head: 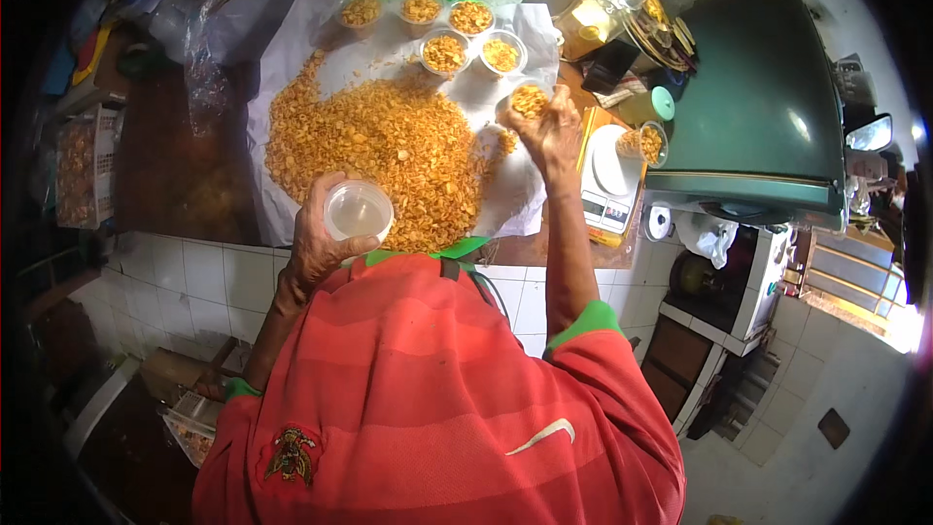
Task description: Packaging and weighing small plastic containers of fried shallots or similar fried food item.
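Note:
My left hand [321, 226] grips an empty clear plastic cup [358, 211], its round mouth facing up. It is held over the near edge of a large heap of golden fried flakes [379, 138], spread on white paper [521, 182]. At the right of the paper, the fingers of my right hand [550, 127] are around a filled plastic cup [530, 100]. Beyond it stand several more cups of flakes, among them one cup [501, 53] and another at its left [444, 52]. Whether the right-hand cup rests on the paper I cannot tell.
A white kitchen scale [609, 168] lies right of my right forearm, with a tilted filled cup [643, 144] beside it. A green refrigerator [743, 102] borders the table's right side. Crumpled clear plastic [208, 44] hangs at the left. A green rim [463, 248] shows under the paper.

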### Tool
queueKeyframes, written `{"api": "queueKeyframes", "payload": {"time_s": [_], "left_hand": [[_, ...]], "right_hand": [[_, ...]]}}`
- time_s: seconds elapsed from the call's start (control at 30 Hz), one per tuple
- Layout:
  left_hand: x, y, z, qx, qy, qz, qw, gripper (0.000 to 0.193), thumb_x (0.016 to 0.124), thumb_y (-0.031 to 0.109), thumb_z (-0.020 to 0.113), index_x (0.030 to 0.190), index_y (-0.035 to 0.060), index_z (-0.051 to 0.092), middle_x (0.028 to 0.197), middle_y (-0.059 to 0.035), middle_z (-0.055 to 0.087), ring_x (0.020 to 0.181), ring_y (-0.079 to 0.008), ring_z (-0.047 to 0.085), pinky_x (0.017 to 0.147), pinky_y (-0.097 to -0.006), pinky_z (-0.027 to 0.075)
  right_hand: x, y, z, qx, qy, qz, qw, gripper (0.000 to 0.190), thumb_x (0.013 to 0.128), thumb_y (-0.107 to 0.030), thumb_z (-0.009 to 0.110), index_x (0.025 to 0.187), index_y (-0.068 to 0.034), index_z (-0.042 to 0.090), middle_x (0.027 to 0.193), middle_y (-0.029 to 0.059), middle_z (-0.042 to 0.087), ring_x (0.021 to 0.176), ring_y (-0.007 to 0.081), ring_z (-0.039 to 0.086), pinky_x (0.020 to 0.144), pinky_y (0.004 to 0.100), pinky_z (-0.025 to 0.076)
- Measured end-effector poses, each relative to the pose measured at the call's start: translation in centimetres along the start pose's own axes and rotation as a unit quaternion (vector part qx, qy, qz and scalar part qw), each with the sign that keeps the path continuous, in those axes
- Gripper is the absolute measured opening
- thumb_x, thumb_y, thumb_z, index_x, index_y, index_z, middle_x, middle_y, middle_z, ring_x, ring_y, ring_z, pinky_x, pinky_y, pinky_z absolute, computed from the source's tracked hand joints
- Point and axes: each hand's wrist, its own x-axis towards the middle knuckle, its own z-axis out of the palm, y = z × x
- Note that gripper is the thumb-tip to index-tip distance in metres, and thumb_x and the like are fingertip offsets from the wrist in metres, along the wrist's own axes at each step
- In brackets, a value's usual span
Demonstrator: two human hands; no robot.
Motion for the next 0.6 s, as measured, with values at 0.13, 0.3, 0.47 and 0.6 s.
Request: {"api": "queueKeyframes", "payload": {"time_s": [0.13,0.3,0.47,0.6], "left_hand": [[-0.4,-0.7,-0.5,-0.03,-0.038,-0.053,0.997,0.098,0.065,0.05,0.092,0.135,-0.0005,0.047,0.12,-0.0156,0.064,0.112,-0.0245,0.064,0.098,-0.038,0.051],[0.1,-1.3,0.0,-0.094,-0.076,-0.09,0.989,0.099,0.063,0.05,0.093,0.137,0.0006,0.047,0.123,-0.015,0.062,0.116,-0.0242,0.061,0.101,-0.0383,0.048],[-0.4,-2.5,-0.6,-0.005,-0.147,-0.051,0.988,0.101,0.064,0.047,0.093,0.14,0.002,0.045,0.129,-0.0135,0.059,0.122,-0.026,0.057,0.105,-0.0395,0.045],[1.0,-2.3,0.1,-0.039,-0.217,-0.048,0.974,0.101,0.063,0.037,0.094,0.143,0.0039,0.042,0.133,-0.012,0.057,0.125,-0.0255,0.055,0.107,-0.0401,0.044]], "right_hand": [[2.8,3.4,3.8,-0.06,0.074,-0.018,0.995,0.067,0.07,-0.046,0.082,0.1,0.006,0.051,0.091,0.0305,0.066,0.084,0.0449,0.067,0.076,0.0495,0.054],[3.4,6.1,7.0,-0.015,0.089,-0.084,0.992,0.074,0.079,-0.051,0.079,0.114,0.007,0.048,0.098,0.0273,0.061,0.092,0.045,0.059,0.082,0.0507,0.049],[1.0,3.9,3.9,-0.022,0.178,-0.078,0.981,0.05,0.083,-0.032,0.079,0.105,0.006,0.055,0.095,0.0243,0.062,0.087,0.0401,0.061,0.078,0.0488,0.05],[-4.7,12.1,9.7,0.045,0.074,-0.208,0.974,0.051,0.082,-0.021,0.078,0.12,0.005,0.056,0.099,0.0245,0.061,0.096,0.0376,0.06,0.086,0.0478,0.05]]}}
